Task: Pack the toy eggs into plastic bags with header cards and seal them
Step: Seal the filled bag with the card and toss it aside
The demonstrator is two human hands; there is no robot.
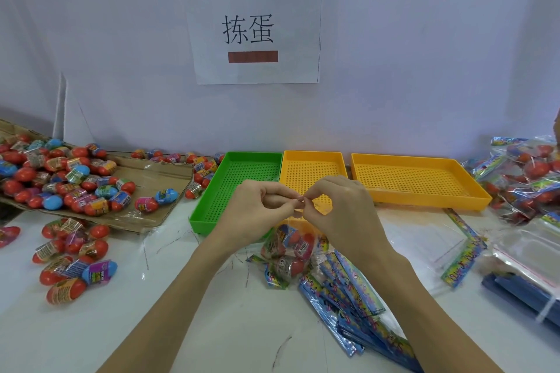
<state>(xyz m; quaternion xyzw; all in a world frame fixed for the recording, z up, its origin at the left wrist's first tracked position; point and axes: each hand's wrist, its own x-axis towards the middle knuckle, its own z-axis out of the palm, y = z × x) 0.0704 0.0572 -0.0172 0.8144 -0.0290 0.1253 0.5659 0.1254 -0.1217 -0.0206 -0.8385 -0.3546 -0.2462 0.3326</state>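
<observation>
White counter [212,327] against a pale wall, with a paper sign [254,27] with two printed characters and two red-brown bars stuck up at the center. Far left: flattened cardboard [157,179] heaped with loose toy eggs [60,179], mostly red, some blue, pink, yellow; a few more strung along the far edge by the wall. Near left: smaller cluster of eggs [69,257] lying straight on the counter. Center far: green perforated tray [212,212], then a small yellow tray [312,160] touching its right side, then a wider yellow tray [418,182] further right. Far right: pile of packed bags [527,179] with eggs inside. Near right: clear empty bags [527,251], a header card strip [463,260], dark blue stack [524,291] at the edge. Center near: fan of blue header cards [351,297].

Left hand [257,209] and right hand [339,209] meet over the near edges of the green and small yellow trays, fingertips together, both pinching the top of a filled plastic bag [291,248]. Bag hangs just below the hands, bottom resting on the counter, several eggs visible inside, next to the card fan. Whether the top is closed, cannot tell.
</observation>
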